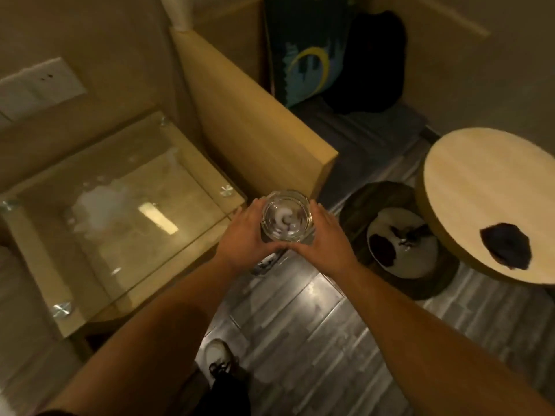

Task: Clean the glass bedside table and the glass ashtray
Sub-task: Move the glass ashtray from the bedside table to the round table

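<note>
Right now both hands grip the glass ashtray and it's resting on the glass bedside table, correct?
Partly. The left hand and right hand do grip the glass ashtray, one on each side. But it is not resting on the glass bedside table: the head view shows it held in the air past the table's corner, above the floor.
</note>
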